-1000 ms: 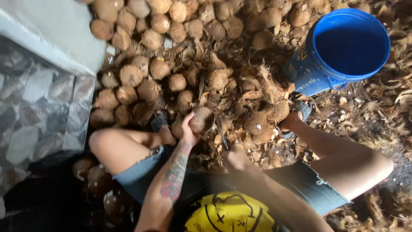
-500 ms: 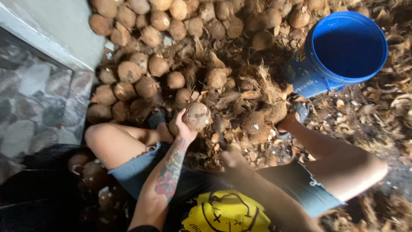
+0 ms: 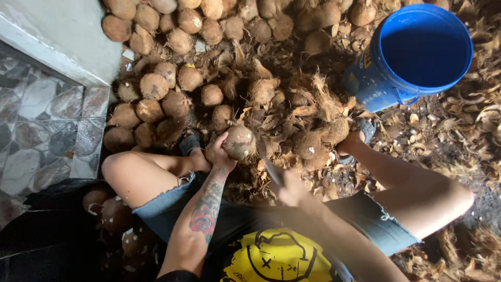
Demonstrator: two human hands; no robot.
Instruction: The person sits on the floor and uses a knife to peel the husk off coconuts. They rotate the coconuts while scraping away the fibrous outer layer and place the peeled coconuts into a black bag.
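My left hand [image 3: 219,155] grips a round brown husked coconut [image 3: 239,142]; my right hand [image 3: 292,190], blurred, closes on a thin blade handle [image 3: 272,171] just below it.

The left hand [image 3: 222,154] reaches forward between the bent knees, fingers curled shut in a grasp, its forearm stretched straight out. The right hand [image 3: 292,190], blurred, sits nearer the body, clenched, with the forearm angled back to the right.
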